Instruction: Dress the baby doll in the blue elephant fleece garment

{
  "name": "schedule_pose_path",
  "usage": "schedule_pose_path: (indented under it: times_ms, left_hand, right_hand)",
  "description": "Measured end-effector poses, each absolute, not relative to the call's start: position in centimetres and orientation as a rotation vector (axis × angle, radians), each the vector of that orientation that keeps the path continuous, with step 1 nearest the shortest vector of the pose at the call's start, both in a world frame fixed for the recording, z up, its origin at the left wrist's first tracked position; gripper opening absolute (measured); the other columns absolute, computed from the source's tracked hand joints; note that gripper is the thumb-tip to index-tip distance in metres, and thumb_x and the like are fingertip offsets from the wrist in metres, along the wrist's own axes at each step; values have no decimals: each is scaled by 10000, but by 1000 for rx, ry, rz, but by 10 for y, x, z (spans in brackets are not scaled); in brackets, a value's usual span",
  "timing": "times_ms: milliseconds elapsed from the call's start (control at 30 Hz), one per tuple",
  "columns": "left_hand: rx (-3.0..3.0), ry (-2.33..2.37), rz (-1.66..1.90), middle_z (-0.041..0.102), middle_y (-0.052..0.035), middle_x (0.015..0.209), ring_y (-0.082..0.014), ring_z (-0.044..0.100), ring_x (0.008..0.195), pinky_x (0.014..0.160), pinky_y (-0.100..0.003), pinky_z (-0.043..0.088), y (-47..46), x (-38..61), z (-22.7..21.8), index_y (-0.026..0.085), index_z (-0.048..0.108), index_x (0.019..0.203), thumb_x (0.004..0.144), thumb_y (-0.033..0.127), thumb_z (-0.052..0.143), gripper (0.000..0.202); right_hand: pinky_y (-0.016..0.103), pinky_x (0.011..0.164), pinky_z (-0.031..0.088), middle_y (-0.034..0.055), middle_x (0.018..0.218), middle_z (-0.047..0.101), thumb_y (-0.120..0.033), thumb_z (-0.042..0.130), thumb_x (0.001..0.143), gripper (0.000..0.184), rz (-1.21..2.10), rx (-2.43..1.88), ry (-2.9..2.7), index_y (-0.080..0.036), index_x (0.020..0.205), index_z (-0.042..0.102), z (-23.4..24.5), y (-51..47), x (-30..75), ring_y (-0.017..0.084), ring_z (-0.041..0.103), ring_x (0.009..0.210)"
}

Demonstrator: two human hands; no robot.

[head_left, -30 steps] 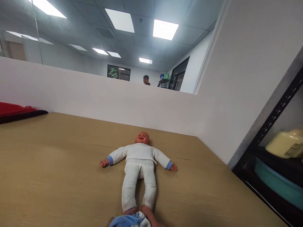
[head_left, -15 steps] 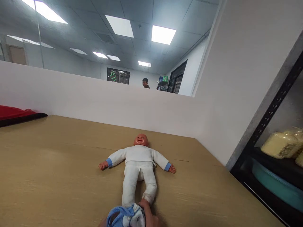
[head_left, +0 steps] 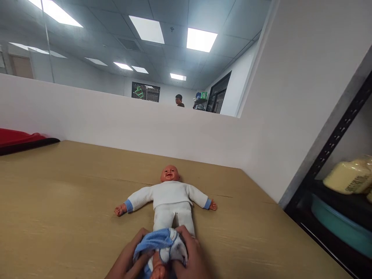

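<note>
A baby doll (head_left: 170,195) in a white suit with blue cuffs lies on its back on the tan table (head_left: 64,201), arms spread. At the bottom of the view a small blue and white garment (head_left: 159,244) is bunched over the doll's lower legs. My left hand (head_left: 130,257) grips the garment's left side with closed fingers. My right hand (head_left: 190,254) grips its right side, fingers curled over the cloth. One bare doll foot (head_left: 158,270) pokes out below the garment between my hands.
A white partition (head_left: 116,120) runs along the table's far edge and meets a white wall at the right. A black metal shelf (head_left: 334,186) at the right holds a teal basin and yellowish packs. Red and black fabric (head_left: 20,140) lies far left. A person stands far behind the partition.
Both hands have come up into view and drawn the blue and white garment further up the doll's legs. The doll has shifted slightly toward me.
</note>
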State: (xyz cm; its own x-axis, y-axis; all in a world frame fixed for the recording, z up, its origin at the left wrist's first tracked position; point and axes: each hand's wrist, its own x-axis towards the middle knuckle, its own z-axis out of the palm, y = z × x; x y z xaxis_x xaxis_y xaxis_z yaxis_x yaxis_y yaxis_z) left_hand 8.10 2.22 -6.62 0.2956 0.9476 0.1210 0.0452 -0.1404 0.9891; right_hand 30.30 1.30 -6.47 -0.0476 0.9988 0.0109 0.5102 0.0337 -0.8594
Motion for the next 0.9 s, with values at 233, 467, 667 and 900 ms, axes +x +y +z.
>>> schedule_pose_path:
  times_ms: [233, 467, 667, 900]
  left_hand:
    - [1334, 934, 1079, 726, -91, 1311, -385, 563, 1331, 1186, -460, 431, 45, 77, -66, 263, 754, 1211, 773, 750, 807, 657]
    - [1118, 988, 1159, 682, -148, 1440, -429, 483, 1465, 1300, -531, 284, 69, 77, -87, 218, 751, 1202, 696, 795, 839, 773]
    - [1160, 696, 992, 713, -33, 1045, -271, 639, 1056, 986, -370, 469, 89, 60, -75, 234, 708, 1047, 803, 589, 870, 460]
    - [881, 586, 932, 593, 17, 706, -175, 524, 712, 715, -278, 427, 100, 69, -52, 203, 616, 718, 665, 442, 899, 374]
  right_hand:
    - [408, 1190, 407, 144, 1470, 633, -347, 705, 785, 714, 1254, -1194, -1655, -152, 1462, 589, -48, 46, 328, 295, 587, 1350]
    - [425, 1220, 388, 183, 1504, 623, -708, 777, 821, 928, 1382, -1032, -1727, -129, 1513, 559, -57, 71, 335, 314, 577, 1387]
    - [375, 1095, 450, 125, 1291, 740, -538, 443, 1069, 497, 992, -1285, -1857, -201, 1331, 696, -20, 56, 335, 274, 649, 1231]
    - [336, 951, 454, 60, 1057, 764, -489, 473, 1044, 383, 956, -1325, -1945, -218, 1063, 742, 10, 47, 333, 249, 655, 1024]
